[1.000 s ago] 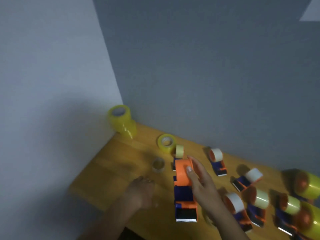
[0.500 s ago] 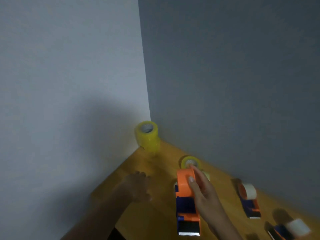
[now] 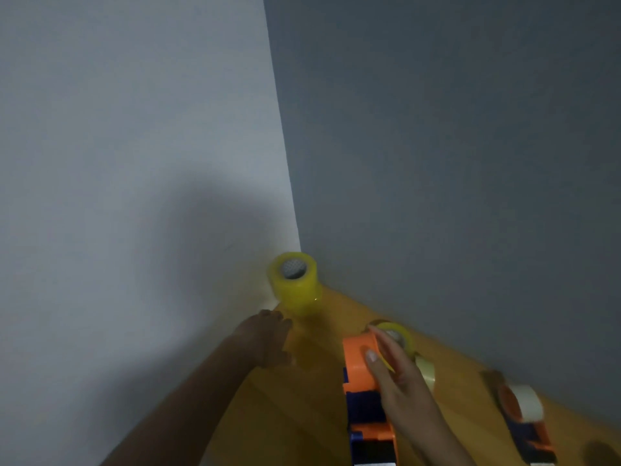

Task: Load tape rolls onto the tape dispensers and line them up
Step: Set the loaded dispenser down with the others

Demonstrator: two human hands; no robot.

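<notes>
Reaching out over the wooden table (image 3: 302,415), the left hand (image 3: 268,341) holds nothing, and its fingers look loosely bent. The yellow stack of tape rolls (image 3: 295,282) stands just beyond it and a little to its right, up in the corner. So the left hand is the nearer one to that stack. To the right of the stack, and closer to the person, the right hand (image 3: 400,385) grips the orange and blue dispenser (image 3: 364,391). Its long side points away from the person, towards the wall. A single yellow roll (image 3: 398,334) lies just behind it. Farther right of the stack sits a loaded dispenser (image 3: 524,415).
</notes>
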